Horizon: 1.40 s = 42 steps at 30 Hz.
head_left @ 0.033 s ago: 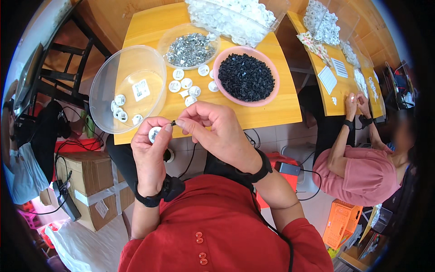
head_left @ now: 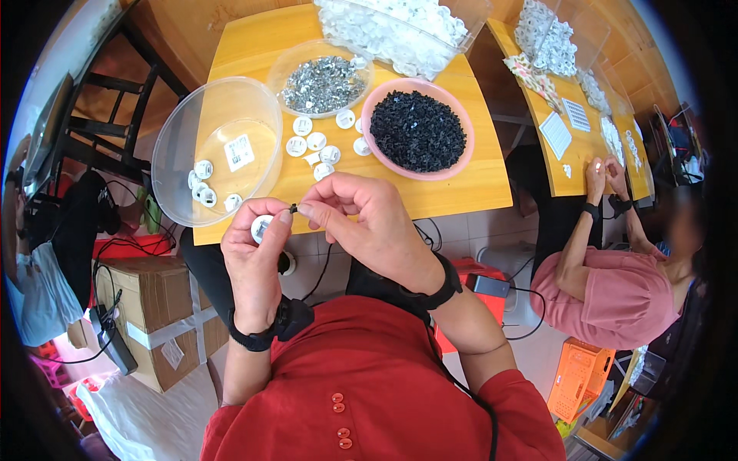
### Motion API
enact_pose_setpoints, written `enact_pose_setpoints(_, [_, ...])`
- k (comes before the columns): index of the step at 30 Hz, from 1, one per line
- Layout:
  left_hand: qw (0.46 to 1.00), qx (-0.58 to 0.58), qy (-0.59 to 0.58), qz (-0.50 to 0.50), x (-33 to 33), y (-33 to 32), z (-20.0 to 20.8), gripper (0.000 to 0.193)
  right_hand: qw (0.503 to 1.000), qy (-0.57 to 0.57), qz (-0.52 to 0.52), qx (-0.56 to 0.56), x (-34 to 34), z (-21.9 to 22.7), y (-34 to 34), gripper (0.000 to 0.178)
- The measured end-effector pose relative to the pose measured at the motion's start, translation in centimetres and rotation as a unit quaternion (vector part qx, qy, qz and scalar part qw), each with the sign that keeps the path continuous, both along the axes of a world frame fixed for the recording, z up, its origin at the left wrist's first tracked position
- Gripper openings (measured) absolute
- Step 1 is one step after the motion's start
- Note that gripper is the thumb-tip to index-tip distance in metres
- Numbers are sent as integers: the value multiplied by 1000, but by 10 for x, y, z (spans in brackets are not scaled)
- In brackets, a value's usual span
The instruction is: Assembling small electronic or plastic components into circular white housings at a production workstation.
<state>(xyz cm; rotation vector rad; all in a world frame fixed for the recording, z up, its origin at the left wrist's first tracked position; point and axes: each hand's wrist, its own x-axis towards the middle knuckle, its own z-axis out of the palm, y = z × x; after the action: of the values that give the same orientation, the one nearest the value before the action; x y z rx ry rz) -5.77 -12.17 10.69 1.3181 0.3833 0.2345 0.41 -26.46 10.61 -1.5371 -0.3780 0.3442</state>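
My left hand point(head_left: 255, 265) is closed around a round white plastic piece point(head_left: 260, 227), which has a dark slot and sits in the curl of the fingers. A tiny black part point(head_left: 294, 208) is at the left thumb and fingertip. My right hand point(head_left: 365, 223) pinches that part from the other side, so the fingertips of both hands nearly meet. Both hands are just off the table's near edge. Beyond them, several similar round white pieces point(head_left: 316, 141) lie on the yellow table point(head_left: 477, 180). The right hand's other fingers are curled, and its palm is hidden.
A clear tub point(head_left: 261, 115) with several white pieces stands left. Behind are a bowl of small metal parts point(head_left: 323, 83), a pink bowl point(head_left: 467, 157) of black parts and a bin of white pieces point(head_left: 392, 31). A co-worker in pink point(head_left: 615, 288) sits right; a cardboard box point(head_left: 154, 315) stands left.
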Motion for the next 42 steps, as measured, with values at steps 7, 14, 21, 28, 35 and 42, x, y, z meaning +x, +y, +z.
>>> enact_pose_setpoints(7, [992, 114, -50, 24, -1, -5, 3, 5, 988, -153, -27, 11, -3, 0, 4, 9])
enact_pose_setpoints(14, [998, 49, -27, 9, -3, -3, 3, 6, 972, -231, -35, 17, -2, -7, 2, 5])
enact_pose_setpoints(21, [998, -34, 14, -46, -2, -1, 2, 12, 960, -271, -71, 2, 0, -12, -1, 8])
enact_pose_setpoints(28, [997, -60, 3, -43, 0, -5, 3, 7, 947, -314, -63, -39, -3, -10, -4, 10])
enact_pose_setpoints(35, [984, -153, 21, -86, 1, 2, -1, 6, 935, -343, -84, -22, -3, -8, -3, 10])
enact_pose_setpoints(42, [986, -147, 13, -84, 1, 2, -2, 7, 968, -243, -66, -2, -6, -7, -4, 7])
